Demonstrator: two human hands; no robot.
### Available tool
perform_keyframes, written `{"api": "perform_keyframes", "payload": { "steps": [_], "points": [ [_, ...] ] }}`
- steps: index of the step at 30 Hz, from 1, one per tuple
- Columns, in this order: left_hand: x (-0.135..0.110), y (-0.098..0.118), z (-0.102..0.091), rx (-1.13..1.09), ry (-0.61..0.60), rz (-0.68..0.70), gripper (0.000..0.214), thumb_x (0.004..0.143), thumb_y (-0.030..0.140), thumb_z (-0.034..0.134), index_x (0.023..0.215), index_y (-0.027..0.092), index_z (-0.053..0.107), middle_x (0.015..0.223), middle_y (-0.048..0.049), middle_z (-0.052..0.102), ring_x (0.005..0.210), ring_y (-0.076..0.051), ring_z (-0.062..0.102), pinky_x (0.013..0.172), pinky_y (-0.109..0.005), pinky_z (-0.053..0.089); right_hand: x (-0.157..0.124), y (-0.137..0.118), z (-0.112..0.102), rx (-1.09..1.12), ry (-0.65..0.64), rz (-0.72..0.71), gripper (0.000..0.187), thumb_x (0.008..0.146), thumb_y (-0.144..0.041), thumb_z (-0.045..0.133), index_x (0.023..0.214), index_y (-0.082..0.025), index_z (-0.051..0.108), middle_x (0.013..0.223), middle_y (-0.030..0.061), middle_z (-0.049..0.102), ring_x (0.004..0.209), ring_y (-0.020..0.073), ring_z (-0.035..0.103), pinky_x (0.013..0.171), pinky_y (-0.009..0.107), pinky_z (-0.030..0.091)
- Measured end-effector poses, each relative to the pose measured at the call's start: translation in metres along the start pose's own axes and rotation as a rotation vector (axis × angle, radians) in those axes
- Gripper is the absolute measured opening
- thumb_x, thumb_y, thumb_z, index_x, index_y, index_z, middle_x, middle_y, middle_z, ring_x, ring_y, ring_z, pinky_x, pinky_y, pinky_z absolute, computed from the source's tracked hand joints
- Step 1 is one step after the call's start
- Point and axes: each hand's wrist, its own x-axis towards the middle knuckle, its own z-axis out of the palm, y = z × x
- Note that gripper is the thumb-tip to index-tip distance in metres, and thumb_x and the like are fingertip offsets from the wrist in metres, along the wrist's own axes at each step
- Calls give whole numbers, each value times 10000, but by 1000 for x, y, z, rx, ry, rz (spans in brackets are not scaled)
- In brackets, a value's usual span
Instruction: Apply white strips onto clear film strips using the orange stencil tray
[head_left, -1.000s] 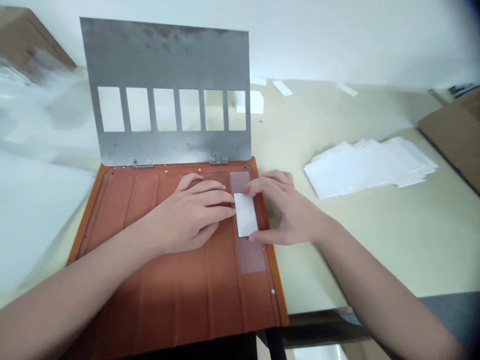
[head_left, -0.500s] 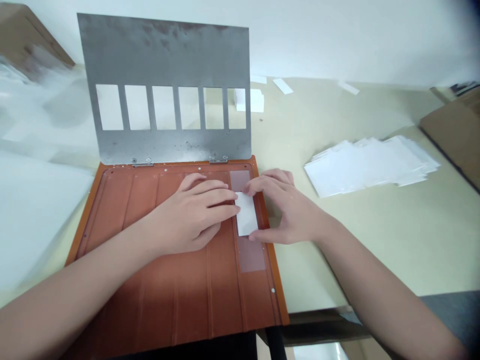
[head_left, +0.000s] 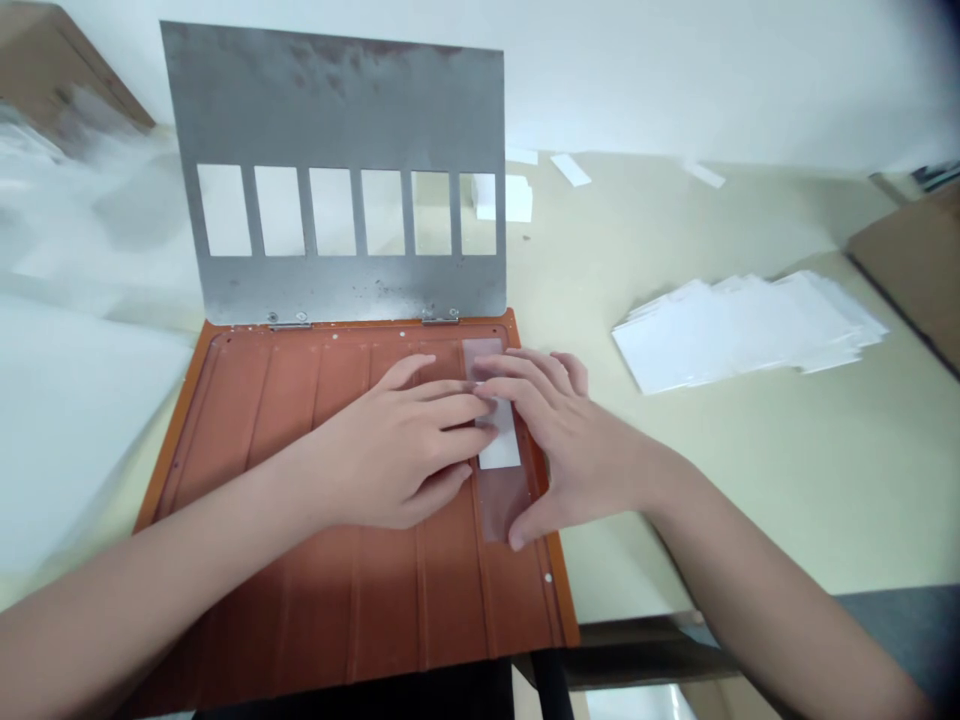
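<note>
A small white card [head_left: 500, 452] lies on a translucent strip [head_left: 498, 490] in the rightmost channel of a reddish-brown grooved board [head_left: 315, 590]. My left hand [head_left: 409, 445] is open, its fingertips resting on the card's left and middle part. Over the card's upper right reaches my right hand [head_left: 581, 440], fingers spread; its thumb is at the strip's lower right side. Fingers cover the card's top edge. Hinged to the board's far edge, a grey metal plate [head_left: 341, 110] with a row of rectangular windows stands raised.
A fanned pile of white sheets [head_left: 750, 330] lies on the table [head_left: 750, 470] to the right. Behind the metal plate sits a stack of small white cards [head_left: 517, 200], with a loose white piece [head_left: 571, 170] nearby. Cardboard boxes [head_left: 911, 250] stand at the sides.
My left fingers have moved right, farther onto the card. My right hand has spread wider, its thumb sliding down from the card's lower corner to the strip.
</note>
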Motion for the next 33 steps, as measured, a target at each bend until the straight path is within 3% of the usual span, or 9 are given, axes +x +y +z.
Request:
{"api": "perform_keyframes", "payload": {
  "steps": [4,9,14,18,24,29,33],
  "points": [
    [0,-1,-2,-84,-16,-22,252,913,384,561,1092,229,650,1180,-51,689,1123,-258,616,1079,-470,236,-1,0,1,-29,41,6,991,572,-778,721,1335,-260,357,1514,163,354,1418,404,244,1094,612,182],
    [1,-2,-1,-141,-18,-67,432,826,566,663,1072,211,646,1158,-61,698,1121,-278,619,1064,-475,272,1,3,-2,-38,148,-34,673,713,-622,726,1217,-268,454,1423,121,491,1341,357,375,1043,542,262],
    [2,-1,6,-103,57,-55,195,925,385,604,989,208,655,1172,-41,708,1120,-245,632,1094,-483,238,3,6,-3,-62,250,-66,406,791,-545,697,1031,-256,543,1242,67,618,1207,309,480,964,474,299],
    [4,0,14,-34,144,-51,193,987,331,517,940,227,672,1059,-7,739,1109,-211,647,1092,-453,235,3,8,-4,-95,268,-82,302,845,-531,652,948,-254,589,1095,42,661,1072,266,532,894,445,309],
    [3,0,16,-25,166,-61,163,963,255,521,949,231,681,1025,9,751,1087,-200,657,1088,-443,223,1,10,-6,-34,243,-142,483,728,-691,690,851,-235,592,1018,41,668,964,247,550,869,445,300],
    [4,0,16,-31,178,-73,201,977,302,507,907,229,680,1007,9,755,1024,-185,668,1066,-431,264,0,9,-7,-50,218,-115,191,803,-420,680,827,-246,607,1051,25,667,1007,245,547,881,445,300],
    [4,-1,16,-30,164,-76,196,976,294,501,935,228,681,978,7,756,1007,-191,668,1052,-436,277,0,9,-7,-33,203,-135,239,776,-458,699,866,-251,618,1072,21,666,1022,252,548,892,446,301]
  ]
}}
